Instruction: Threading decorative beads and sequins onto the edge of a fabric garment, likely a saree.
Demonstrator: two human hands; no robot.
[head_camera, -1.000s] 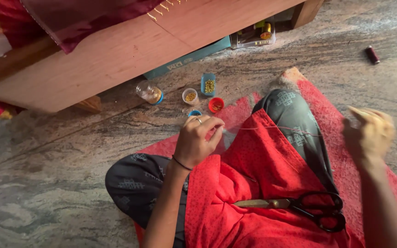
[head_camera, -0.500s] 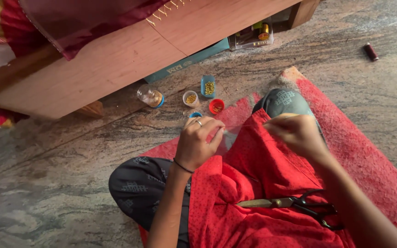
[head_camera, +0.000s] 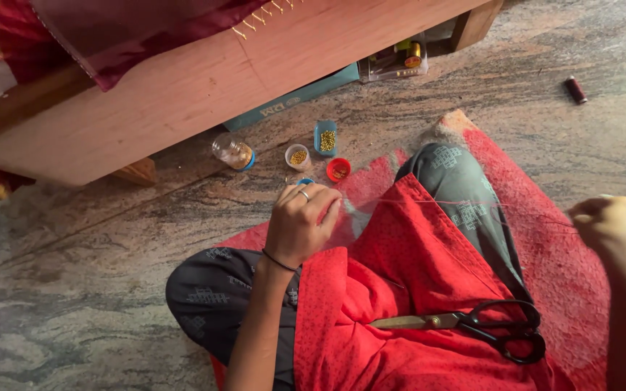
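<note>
Person sits on floor w/ red cloth (head_camera: 400, 289) draped over lap, centre of frame. Left hand (head_camera: 302, 221), mid-frame, has its grip pressed together on the cloth's upper edge, ring on one finger, thin band at wrist. Right hand (head_camera: 610, 224), far right edge, is closed w/ fingers pinched on a thin thread (head_camera: 472, 204) that runs taut across to the left hand; needle itself too small to make out. Judging by this, step in hand looks like pulling a stitch through, thread drawn out to full length. Next move prob calls for bringing the right hand back toward the cloth edge w/o slackening or snagging the thread.

Scissors (head_camera: 472, 326) lie on the cloth, lower right. Small bead pots (head_camera: 325, 137) sit on the floor just above the left hand, near the wooden bed frame (head_camera: 204, 87) upper left. Dark spool (head_camera: 575, 90) upper right, well apart.
</note>
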